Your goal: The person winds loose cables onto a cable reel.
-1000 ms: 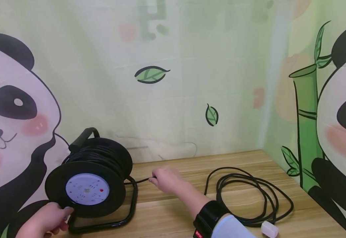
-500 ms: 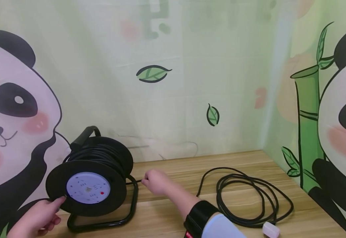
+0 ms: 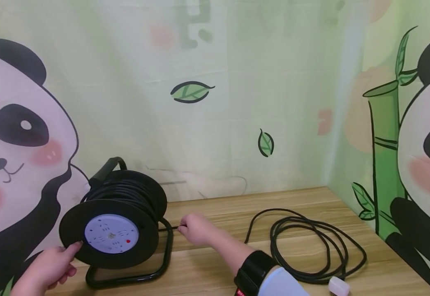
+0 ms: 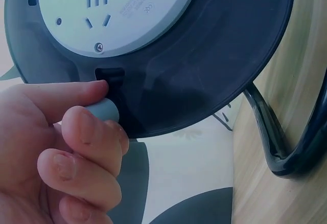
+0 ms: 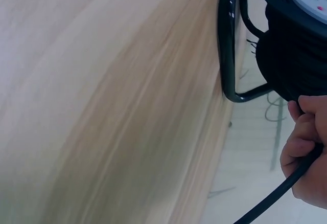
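A black cable reel (image 3: 70, 230) with a pale round socket panel (image 3: 105, 222) stands on its tubular frame (image 3: 126, 280). My left hand (image 3: 48, 267) is at the lower left of its front disc. The left wrist view shows that thumb and fingers pinching a small pale grey knob (image 4: 106, 110) on the disc, partly hidden by the fingers. Just right of the reel, my right hand (image 3: 196, 230) grips the black cable (image 5: 278, 193), which runs on from the reel. Several wound turns of cable (image 3: 122, 191) fill the drum.
Loose cable (image 3: 326, 236) lies in wide loops at the right of the wooden table (image 3: 215, 267). By the loops is a pale pinkish block-shaped piece (image 3: 338, 286), at the front edge of the view. A panda-printed cloth (image 3: 222, 135) hangs behind and along the right.
My left hand has moved up and left with the knob, and the front disc has turned slightly clockwise. My right hand has shifted left along toward the reel.
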`<state>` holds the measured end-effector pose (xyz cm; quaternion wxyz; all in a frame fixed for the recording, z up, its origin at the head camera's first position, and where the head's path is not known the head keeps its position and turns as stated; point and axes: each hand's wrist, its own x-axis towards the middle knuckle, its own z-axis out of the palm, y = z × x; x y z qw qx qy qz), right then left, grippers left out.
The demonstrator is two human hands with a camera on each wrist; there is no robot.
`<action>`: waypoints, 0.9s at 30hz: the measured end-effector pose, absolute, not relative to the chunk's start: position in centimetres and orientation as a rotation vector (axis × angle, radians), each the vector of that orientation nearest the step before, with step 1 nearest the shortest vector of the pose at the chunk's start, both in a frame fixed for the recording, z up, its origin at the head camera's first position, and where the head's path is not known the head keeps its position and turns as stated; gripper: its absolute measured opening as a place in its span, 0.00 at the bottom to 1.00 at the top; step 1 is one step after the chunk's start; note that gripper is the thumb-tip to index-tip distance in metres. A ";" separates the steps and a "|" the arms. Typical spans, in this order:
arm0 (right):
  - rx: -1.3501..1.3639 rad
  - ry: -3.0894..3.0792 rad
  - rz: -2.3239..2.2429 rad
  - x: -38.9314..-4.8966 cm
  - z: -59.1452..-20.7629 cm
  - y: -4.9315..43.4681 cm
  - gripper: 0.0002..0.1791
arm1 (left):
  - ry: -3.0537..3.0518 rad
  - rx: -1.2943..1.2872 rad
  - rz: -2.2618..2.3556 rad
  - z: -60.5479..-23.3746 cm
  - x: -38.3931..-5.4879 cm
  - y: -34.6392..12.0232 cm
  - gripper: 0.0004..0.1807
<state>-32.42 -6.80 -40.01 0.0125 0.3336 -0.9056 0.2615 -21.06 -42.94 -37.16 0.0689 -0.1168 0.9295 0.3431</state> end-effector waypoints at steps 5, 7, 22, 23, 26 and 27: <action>1.063 -2.786 0.829 -32.8 -39.2 -4.8 0.10 | 2.801 -0.344 1.035 -37.1 -21.3 -43.1 0.33; 1.065 -2.784 0.879 -33.1 -38.7 -3.7 0.13 | 2.801 -0.348 1.034 -37.1 -21.3 -43.1 0.34; 0.946 -2.706 0.926 -35.0 -36.1 7.2 0.22 | 2.812 -0.342 1.012 -36.8 -21.2 -43.1 0.34; 0.930 -2.711 0.924 -35.0 -36.0 7.8 0.23 | 2.817 -0.340 1.007 -36.9 -21.2 -43.1 0.34; 0.899 -2.716 0.900 -35.4 -36.0 9.3 0.24 | 2.824 -0.340 0.997 -37.1 -21.2 -43.0 0.35; 0.892 -2.719 0.892 -35.5 -36.0 9.8 0.24 | 2.827 -0.340 0.995 -37.2 -21.2 -43.0 0.35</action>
